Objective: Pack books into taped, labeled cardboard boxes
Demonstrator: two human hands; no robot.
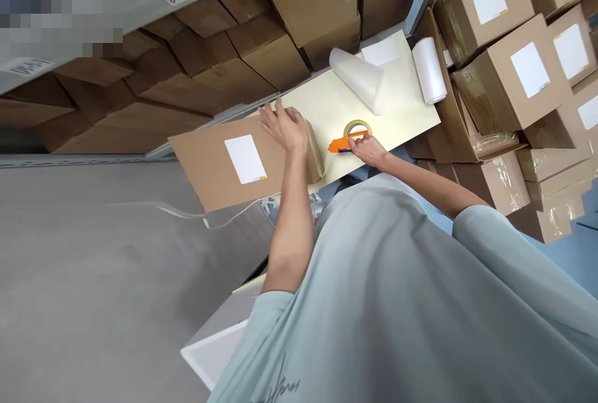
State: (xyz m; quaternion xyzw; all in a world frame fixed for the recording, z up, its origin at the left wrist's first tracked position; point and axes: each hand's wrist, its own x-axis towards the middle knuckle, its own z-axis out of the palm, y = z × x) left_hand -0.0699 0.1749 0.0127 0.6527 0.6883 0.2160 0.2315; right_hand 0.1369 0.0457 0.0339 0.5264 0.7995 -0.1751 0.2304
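A brown cardboard box [210, 157] with a white label [245, 159] lies on the pale yellow tabletop [397, 101], its left part reaching past the table. My left hand [287, 128] rests on the box near its right end, fingers stretched out and apart. To the right of the box, my right hand [369, 149] has its fingers wrapped round an orange tape dispenser [339, 144]. A roll of tape [357, 124] sits in the dispenser. A gap separates the dispenser from the box's right side.
A roll of translucent wrap [357, 76] and a white roll [428, 70] lie on the table. Shelved boxes [261, 48] line the far side. Labelled cartons [518, 76] are stacked at the right. A white cable [172, 210] hangs below the box.
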